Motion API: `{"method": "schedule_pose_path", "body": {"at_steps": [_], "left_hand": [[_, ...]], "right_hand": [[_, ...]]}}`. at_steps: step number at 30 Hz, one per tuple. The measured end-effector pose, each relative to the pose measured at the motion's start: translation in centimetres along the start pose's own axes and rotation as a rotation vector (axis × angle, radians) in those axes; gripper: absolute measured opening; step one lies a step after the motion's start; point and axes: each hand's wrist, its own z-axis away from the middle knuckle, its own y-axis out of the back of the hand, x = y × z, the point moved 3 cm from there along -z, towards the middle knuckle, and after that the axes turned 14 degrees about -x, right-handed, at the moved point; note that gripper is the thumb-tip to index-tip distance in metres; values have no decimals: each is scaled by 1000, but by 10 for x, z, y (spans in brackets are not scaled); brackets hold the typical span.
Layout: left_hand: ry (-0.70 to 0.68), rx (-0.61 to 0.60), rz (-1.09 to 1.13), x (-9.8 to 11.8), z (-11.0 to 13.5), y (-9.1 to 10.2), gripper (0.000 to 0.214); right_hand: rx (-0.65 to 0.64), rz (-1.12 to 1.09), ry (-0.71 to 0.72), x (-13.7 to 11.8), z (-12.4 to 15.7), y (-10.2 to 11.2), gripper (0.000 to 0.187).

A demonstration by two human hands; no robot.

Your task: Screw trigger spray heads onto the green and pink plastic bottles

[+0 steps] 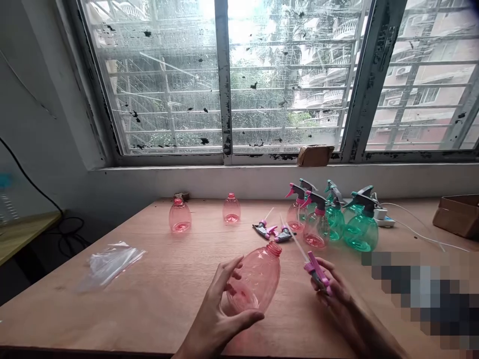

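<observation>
One wooden tabletop (168, 269) is set below the window (262, 75), presumably for daylight. At its right, green bottles (361, 234) and fitted pink bottles (315, 235), topped with trigger heads (318, 202), are clustered, seemingly to be kept apart from two open bottles (180, 220) standing toward the back left. Near the front edge, a pink bottle (258, 276) is held tilted in the left hand (219, 306), thumb and fingers spread around its lower body; its mouth (274, 248) is thereby left uncovered. By the right hand (339, 291), a spray head (318, 273) is gripped at its body, so that its tube (295, 240) is left free, apart from the mouth. Two loose heads (284, 234) are laid just beyond, apparently for easy reach.

The contents of the brown box (458, 217) and the plastic bag (112, 263) cannot be determined. No liquid can be made out in the pink bottle or the two open bottles.
</observation>
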Motion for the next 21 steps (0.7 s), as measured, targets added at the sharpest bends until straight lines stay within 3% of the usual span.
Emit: {"method": "schedule_pose_path", "body": {"at_steps": [3,5,11,17,21], "left_hand": [[6,23,194,-8,-4,-4,61],[29,32,291,-14,-5,-5,54],[54,154,257,-15,-1,4,73],[42,221,279,-12,1,9,65],[54,246,240,-8,1,7,67]], "right_hand": [[-26,-306,21,12,-5,-8,77],[12,-287,63,10,-6,-7,71],[164,-69,122,2,-2,-4,52],[286,-321,137,7,5,7,31],[323,-395,156,3,7,11,29]]}}
